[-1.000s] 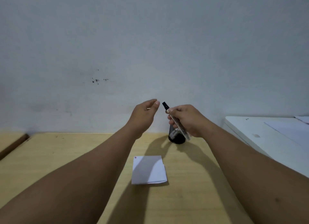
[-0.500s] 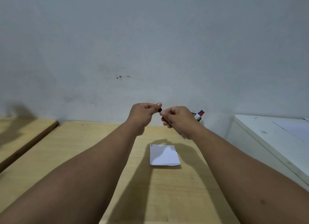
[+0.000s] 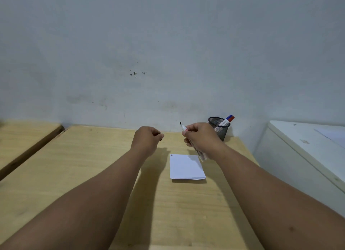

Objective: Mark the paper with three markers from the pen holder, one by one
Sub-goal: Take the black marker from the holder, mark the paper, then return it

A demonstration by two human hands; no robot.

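**Marker open, cap off**

The right hand [image 3: 202, 139] is closed around a marker [image 3: 183, 128]. The marker's dark tip points up and sticks out above the thumb. Its other end pokes out below the hand, over the top right corner of the paper [image 3: 185, 166].

The left hand [image 3: 147, 139] is curled shut, well to the left of the right hand. A small dark thing, likely the cap [image 3: 161, 137], peeks out at its fingertips.

The white paper lies flat on the wooden surface [image 3: 84, 175], just below and between the two hands. It has a tiny mark in its top left corner.

The black mesh pen holder [image 3: 221, 129] stands just behind the right hand, by the wall. Two more markers [image 3: 227, 120] lean inside it, one with a red cap and one with a blue cap.
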